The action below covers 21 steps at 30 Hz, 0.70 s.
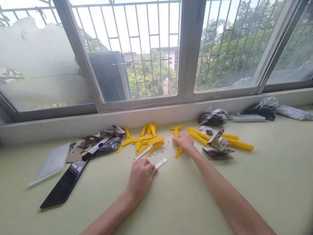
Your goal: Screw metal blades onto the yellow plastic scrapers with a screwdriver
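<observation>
My left hand (141, 171) is closed, with thumb and fingers on one end of a flat, pale metal strip (161, 163) low over the table. Farther right, my right hand (184, 141) is closed in a pinch, and a thin dark rod (174, 134) sticks out to its left. Beneath that hand lies a yellow scraper-like tool (179, 152), partly covered by the fingers. Between the hands are a thin metal blade plate (160, 149), another strip (143, 152) and several tiny nuts or screws (162, 151).
Several yellow T-shaped tools (149, 138) are heaped at the back. Yellow tubes (241, 144) and folded cards (217, 151) lie right. Left are a black panel (65, 184), a clear plastic packet (52, 161) and packaging scraps (105, 147). Black bags (212, 116) and a power strip (247, 117) line the sill.
</observation>
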Each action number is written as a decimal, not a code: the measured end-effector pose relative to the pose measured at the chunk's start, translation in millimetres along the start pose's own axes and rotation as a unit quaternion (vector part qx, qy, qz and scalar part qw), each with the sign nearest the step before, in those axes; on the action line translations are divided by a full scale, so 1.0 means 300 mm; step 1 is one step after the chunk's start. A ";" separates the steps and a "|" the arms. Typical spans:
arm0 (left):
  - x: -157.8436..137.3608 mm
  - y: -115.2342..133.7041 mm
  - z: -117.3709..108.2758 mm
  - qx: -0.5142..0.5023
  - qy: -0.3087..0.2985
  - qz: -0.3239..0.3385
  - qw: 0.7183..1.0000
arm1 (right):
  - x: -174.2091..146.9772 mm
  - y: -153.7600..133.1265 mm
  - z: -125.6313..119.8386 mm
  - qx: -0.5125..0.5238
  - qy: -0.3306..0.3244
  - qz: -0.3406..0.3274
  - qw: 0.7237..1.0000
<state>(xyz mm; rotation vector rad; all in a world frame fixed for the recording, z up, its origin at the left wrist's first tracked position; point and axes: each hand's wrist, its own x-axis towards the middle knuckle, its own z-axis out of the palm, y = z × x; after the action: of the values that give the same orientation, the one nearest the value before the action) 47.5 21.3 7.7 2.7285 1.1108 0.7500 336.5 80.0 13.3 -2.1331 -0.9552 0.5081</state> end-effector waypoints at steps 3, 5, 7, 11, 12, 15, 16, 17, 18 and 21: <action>-0.010 -0.004 -0.002 0.004 -0.005 0.021 1.000 | 0.004 0.040 -0.020 0.084 -0.038 -0.021 0.996; -0.017 -0.004 -0.004 0.008 -0.006 0.029 1.000 | -0.016 0.091 -0.053 0.158 -0.059 -0.039 0.985; -0.019 -0.003 -0.004 0.009 -0.007 0.032 0.999 | -0.056 0.148 -0.097 0.238 -0.077 -0.055 0.967; -0.016 -0.005 -0.001 -0.007 0.000 0.017 1.000 | -0.203 0.226 -0.188 0.368 -0.127 -0.085 0.917; -0.016 -0.006 0.000 -0.015 0.004 0.010 1.000 | -0.251 0.234 -0.207 0.392 -0.141 -0.090 0.905; -0.014 -0.010 0.001 -0.050 0.013 -0.009 0.999 | -0.388 0.225 -0.244 0.441 -0.181 -0.100 0.873; -0.013 -0.011 0.000 -0.066 0.014 -0.016 0.998 | -0.422 0.215 -0.250 0.451 -0.192 -0.103 0.866; -0.011 -0.012 0.000 -0.084 0.013 -0.022 0.996 | -0.447 0.204 -0.253 0.459 -0.200 -0.105 0.859; -0.010 -0.013 0.000 -0.106 0.011 -0.029 0.994 | -0.464 0.192 -0.251 0.464 -0.208 -0.107 0.855; -0.009 -0.017 0.000 -0.189 -0.001 -0.053 0.981 | -0.477 0.166 -0.229 0.452 -0.232 -0.102 0.855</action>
<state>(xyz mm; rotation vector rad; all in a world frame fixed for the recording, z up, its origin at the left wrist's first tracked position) 42.5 23.3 5.1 2.3370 0.9853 0.8446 308.7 -83.3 28.5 -1.0578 -0.9135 1.1302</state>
